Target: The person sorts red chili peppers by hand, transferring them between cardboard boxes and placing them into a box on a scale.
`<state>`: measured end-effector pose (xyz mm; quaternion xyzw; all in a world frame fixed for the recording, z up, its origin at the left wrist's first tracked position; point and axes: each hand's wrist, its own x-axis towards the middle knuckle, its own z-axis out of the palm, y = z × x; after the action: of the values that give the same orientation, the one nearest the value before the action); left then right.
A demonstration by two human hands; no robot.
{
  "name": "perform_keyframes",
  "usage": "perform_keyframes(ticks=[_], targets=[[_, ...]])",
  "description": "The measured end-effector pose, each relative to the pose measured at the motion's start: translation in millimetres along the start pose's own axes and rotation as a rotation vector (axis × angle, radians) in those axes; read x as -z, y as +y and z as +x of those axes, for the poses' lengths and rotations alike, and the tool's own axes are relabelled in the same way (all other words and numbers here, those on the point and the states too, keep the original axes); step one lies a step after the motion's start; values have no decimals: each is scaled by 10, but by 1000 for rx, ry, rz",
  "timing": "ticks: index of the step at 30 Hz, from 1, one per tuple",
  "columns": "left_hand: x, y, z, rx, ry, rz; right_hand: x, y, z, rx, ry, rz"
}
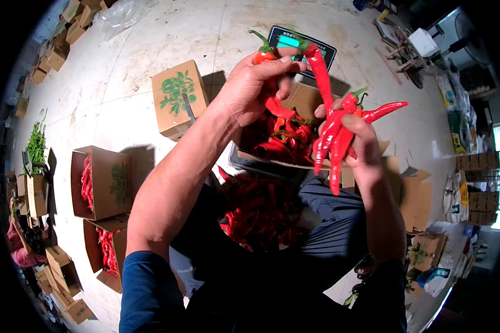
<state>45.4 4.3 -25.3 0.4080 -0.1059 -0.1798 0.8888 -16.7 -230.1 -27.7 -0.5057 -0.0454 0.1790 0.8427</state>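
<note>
My left hand [255,83] is closed round a red pepper [266,56] with a green stem, over the box. Against its fingertips is the stem end of a long red pepper [321,72]. My right hand [361,139] grips a bunch of red peppers [336,133], some pointing down and one to the right. Below both hands an open cardboard box [305,99] holds many red peppers [286,139] and rests on a scale with a lit green display [289,41]. More red peppers [261,208] lie in a heap between my knees.
A closed printed box [180,100] stands left of the scale. Two open boxes of red peppers [108,183] are further left, near a box of green peppers [36,194]. A person in pink [22,247] is at the far left. A fan and stacked boxes [478,206] are at the right.
</note>
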Motion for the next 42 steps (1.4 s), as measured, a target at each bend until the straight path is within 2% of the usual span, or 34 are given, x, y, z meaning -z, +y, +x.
perform_keyframes(ticks=[3, 4, 7, 8, 11, 15, 18, 21, 22, 23, 26, 28, 31, 32, 33, 35, 38, 41, 42], targets=[[70, 41, 8, 43, 95, -29, -90, -139, -38, 36, 106, -539], [95, 51, 13, 54, 128, -39, -101, -166, -60, 108, 125, -707], [89, 74, 9, 95, 172, -118, -39, -109, -49, 415, 139, -1138], [36, 46, -21, 82, 228, -111, -40, -150, -46, 614, 89, -1409], [63, -13, -10, 134, 144, -99, -25, -170, -37, 788, 70, -1749], [72, -46, -35, 203, 177, 124, -113, -200, -42, 809, 9, -1817], [132, -72, -29, 131, 107, 30, -54, -195, -63, 753, 54, -1771], [166, -83, -15, 87, 45, -8, 73, -238, -56, 618, 72, -1219], [170, -87, -12, 82, 22, -13, 12, -300, -131, 284, 244, -943], [165, -91, -12, 86, 33, -38, 0, -329, -112, 230, 317, -794], [102, -102, -4, 113, 63, -78, 200, -354, -68, 246, 288, -487], [131, -165, 14, 147, 86, -60, 315, -420, -83, 200, 239, -419], [228, -338, 8, 408, 97, 482, 364, -396, -84, 194, 219, -352], [482, -554, 61, 236, 67, 1043, 387, -385, -81, 177, 190, -321], [480, -576, 42, 208, 85, 1247, 411, -372, -82, 160, 161, -291], [477, -600, 46, 324, 96, 985, 403, -353, -81, 152, 154, -258], [266, -459, 13, 348, 170, 399, 309, -315, -78, 164, 183, -259], [197, -420, 17, 264, -33, -148, 267, -321, -72, 122, 123, -299], [218, -363, 25, 266, -156, -203, 265, -321, -74, 101, 107, -321]])
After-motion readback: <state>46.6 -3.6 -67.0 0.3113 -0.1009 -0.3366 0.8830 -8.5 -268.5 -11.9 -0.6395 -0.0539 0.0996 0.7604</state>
